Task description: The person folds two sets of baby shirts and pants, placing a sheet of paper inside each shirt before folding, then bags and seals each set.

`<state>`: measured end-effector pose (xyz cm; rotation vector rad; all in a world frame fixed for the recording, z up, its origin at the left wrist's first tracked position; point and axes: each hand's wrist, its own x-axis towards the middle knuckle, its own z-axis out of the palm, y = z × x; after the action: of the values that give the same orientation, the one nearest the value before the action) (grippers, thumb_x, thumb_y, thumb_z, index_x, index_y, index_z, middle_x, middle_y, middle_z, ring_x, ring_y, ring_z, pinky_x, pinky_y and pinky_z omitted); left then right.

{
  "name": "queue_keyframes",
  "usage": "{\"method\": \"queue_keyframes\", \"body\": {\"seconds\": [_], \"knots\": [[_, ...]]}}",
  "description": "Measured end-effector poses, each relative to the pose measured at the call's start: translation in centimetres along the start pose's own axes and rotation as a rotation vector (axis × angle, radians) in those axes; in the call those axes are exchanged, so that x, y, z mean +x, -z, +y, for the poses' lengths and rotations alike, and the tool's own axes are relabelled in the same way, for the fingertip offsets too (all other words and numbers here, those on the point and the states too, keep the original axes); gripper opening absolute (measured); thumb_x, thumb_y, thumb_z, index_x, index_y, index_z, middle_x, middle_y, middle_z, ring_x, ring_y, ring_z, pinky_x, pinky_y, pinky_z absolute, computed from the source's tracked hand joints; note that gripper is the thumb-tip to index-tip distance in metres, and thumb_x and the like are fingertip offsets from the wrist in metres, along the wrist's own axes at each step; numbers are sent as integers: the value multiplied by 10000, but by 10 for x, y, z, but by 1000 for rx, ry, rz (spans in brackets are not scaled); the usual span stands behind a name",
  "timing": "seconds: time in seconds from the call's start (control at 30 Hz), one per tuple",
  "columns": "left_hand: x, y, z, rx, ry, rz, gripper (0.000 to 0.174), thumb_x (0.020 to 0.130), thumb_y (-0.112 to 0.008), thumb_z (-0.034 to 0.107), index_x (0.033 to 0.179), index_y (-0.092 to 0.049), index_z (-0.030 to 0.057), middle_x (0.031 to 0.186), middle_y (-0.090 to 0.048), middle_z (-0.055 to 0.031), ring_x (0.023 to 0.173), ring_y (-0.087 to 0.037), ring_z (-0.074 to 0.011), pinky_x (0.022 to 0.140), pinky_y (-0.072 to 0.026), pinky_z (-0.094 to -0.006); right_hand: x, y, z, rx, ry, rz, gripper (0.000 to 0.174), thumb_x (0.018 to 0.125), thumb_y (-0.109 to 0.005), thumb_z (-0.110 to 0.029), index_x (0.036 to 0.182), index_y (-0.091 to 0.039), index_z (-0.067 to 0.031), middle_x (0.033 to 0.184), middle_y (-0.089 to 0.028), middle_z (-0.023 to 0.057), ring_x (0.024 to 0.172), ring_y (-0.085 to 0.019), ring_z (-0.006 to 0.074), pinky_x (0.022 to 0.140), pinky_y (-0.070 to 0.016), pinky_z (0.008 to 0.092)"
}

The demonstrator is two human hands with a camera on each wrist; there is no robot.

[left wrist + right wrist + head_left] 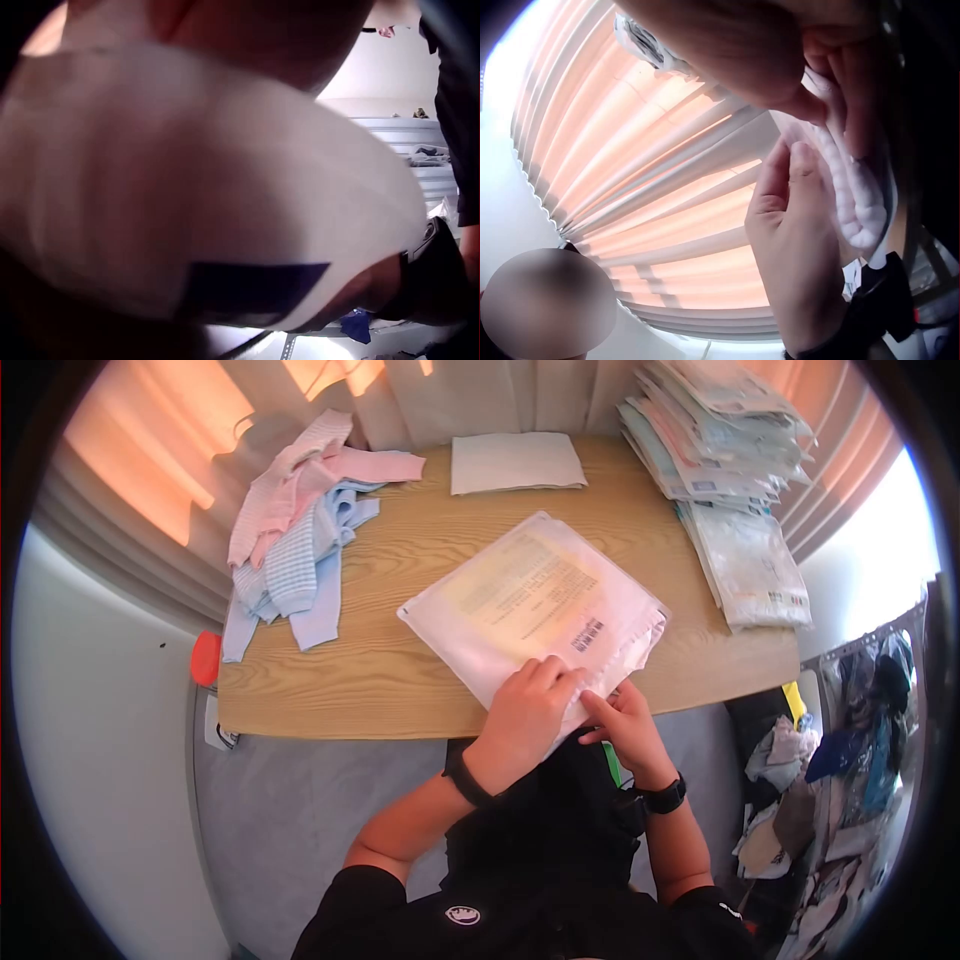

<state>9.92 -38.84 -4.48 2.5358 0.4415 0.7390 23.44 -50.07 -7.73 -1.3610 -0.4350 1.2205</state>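
A flat clear plastic bag (520, 605) with printed text and a barcode lies tilted over the table's front edge, something pale pink and yellowish inside it. My left hand (527, 712) pinches its near edge between thumb and fingers. Just to the right, my right hand (628, 732) grips the same edge, thumb on top. From the right wrist, a puckered white edge (847, 199) runs between the left hand (799, 191) and the right hand (757, 56). The bag's pale underside (225, 172), blurred, with a dark blue rectangle, fills most of the left wrist view.
Pink and blue knitted garments (295, 530) lie at the table's left. A folded white sheet (517, 462) sits at the back. Stacked bagged packets (725, 450) rise at the back right, with more bags (750, 565) before them. Clothes hang on a rack (860, 750) at the right.
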Motion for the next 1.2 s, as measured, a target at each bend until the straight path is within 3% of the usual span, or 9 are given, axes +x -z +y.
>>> {"method": "queue_keyframes", "body": {"seconds": [0.13, 0.23, 0.37, 0.5, 0.63, 0.73, 0.83, 0.93, 1.2], "knots": [[15, 9, 7, -99, -151, -73, 320, 781, -630, 54, 1097, -660, 88, 923, -576, -71, 873, -591, -256, 746, -510, -355, 25, 1, 11, 135, 130, 23, 248, 920, -587, -51, 1155, -570, 25, 1043, -661, 125, 890, -671, 178, 691, -574, 297], [26, 5, 9, -51, -239, -58, 268, 833, -601, 66, 1098, -641, 61, 932, -578, -80, 891, -592, -256, 768, -513, -347, 45, 6, 11, -165, 454, 110, 228, 891, -574, -8, 1115, -595, 26, 1047, -656, 119, 960, -645, 200, 782, -546, 319], [48, 6, -13, -180, -134, -201, 243, 880, -608, 133, 1105, -633, 46, 981, -594, -105, 937, -597, -283, 807, -504, -378, 69, 10, 4, 211, 356, 177, 285, 902, -570, -13, 1184, -569, 27, 1124, -641, 94, 1034, -618, 199, 854, -510, 302], [82, 31, -62, -154, -105, -109, 293, 868, -663, 209, 1110, -630, 47, 1038, -611, -135, 966, -600, -312, 854, -498, -410, 70, 26, -19, 119, 323, 127, 396, 915, -536, 8, 1307, -489, 37, 1272, -572, 128, 1140, -570, 197, 936, -471, 304], [119, 115, -135, -370, 361, 86, 305, 868, -665, 177, 1134, -635, 30, 1060, -637, -86, 1023, -602, -207, 891, -482, -329, 37, 19, -17, -113, 505, 293, 458, 884, -538, 49, 1334, -455, 30, 1340, -505, 168, 1213, -510, 219, 992, -417, 338], [136, 162, -235, -72, 388, 294, 362, 836, -689, 167, 1165, -634, 27, 1211, -604, -111, 1111, -578, -236, 940, -460, -324, 17, 24, 5, -877, 552, 564, 393, 819, -594, 55, 1194, -486, 12, 1217, -527, 183, 1107, -529, 285, 940, -415, 374], [146, 202, -298, 492, 274, 409, 434, 774, -691, 152, 1189, -628, 39, 1330, -511, -249, 1262, -466, -381, 1030, -404, -451, 25, 33, 28, -874, 732, 608, 295, 768, -627, 51, 1009, -469, -8, 1079, -520, 177, 996, -513, 329, 900, -401, 392], [146, 214, -331, 878, 346, 286, 457, 773, -664, 156, 1215, -613, 53, 1418, -426, -247, 1361, -351, -402, 1089, -327, -536, 29, 20, 24, -902, 739, 651, 218, 772, -617, 34, 915, -462, -16, 1004, -538, 167, 963, -514, 337, 883, -415, 412], [154, 230, -364, 827, 319, 434, 427, 803, -634, 234, 1183, -625, 41, 1386, -465, -209, 1313, -411, -387, 1102, -260, -568, 25, 20, 22, -948, 792, 675, 226, 757, -618, 36, 946, -502, -13, 1018, -580, 172, 976, -541, 350, 874, -433, 431]]}}
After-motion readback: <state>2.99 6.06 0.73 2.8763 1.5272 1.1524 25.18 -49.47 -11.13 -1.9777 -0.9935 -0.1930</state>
